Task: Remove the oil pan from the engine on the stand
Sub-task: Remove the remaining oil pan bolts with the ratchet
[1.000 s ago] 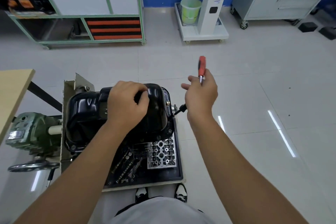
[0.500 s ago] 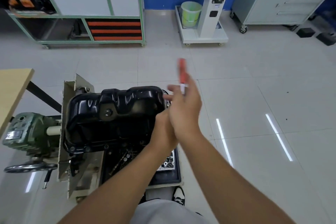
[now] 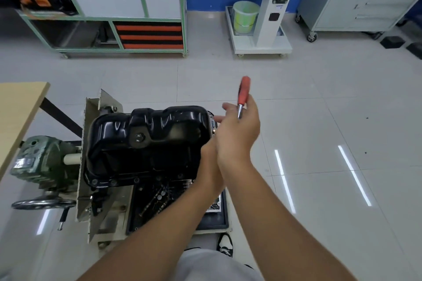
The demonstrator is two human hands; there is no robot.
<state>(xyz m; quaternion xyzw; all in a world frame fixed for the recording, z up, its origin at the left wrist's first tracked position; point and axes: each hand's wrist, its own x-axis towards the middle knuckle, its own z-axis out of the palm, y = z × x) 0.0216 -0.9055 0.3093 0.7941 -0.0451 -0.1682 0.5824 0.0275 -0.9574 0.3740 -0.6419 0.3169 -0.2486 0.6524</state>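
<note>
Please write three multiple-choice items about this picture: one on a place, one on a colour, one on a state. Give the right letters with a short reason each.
1. Where is the oil pan?
A. on the floor
B. on the engine on the stand
C. on the wooden table

2. What colour is the handle of the screwdriver?
A. red
B. blue
C. yellow

3. What does the right hand do?
A. hangs idle
B. presses the oil pan
C. holds the screwdriver

Answers: 1 B, the pan sits on top of the mounted engine. 2 A, the handle above the hand is red. 3 C, the shaft runs into the hand.

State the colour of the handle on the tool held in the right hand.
Red-orange handle, clearest in the head view.
</note>
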